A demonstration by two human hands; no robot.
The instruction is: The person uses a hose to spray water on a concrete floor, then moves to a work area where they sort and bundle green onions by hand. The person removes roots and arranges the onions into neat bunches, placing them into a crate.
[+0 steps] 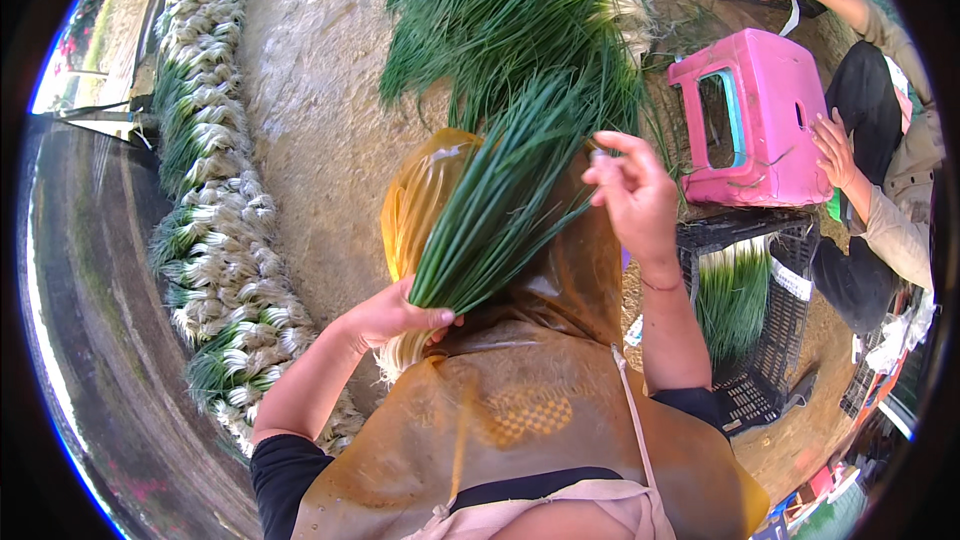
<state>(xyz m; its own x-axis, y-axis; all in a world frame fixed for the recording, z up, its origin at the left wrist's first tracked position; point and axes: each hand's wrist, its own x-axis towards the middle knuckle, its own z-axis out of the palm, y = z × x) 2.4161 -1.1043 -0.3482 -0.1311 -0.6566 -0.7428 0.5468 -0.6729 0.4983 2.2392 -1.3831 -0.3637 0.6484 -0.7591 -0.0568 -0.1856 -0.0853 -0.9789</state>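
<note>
My left hand grips a bunch of green onions near its white root end, over my lap. The long green leaves fan up and to the right, away from me. My right hand is raised beside the leaves on their right, its fingers loosely curled and the thumb apart from the index finger. No bunch is in it; whether a thin leaf touches its fingertips I cannot tell. A translucent amber plastic apron covers my chest and knees.
A large heap of green onions lies ahead. A long row of stacked bunches runs along the left. At right are a pink plastic stool, a black crate holding green onions, and another person's hands.
</note>
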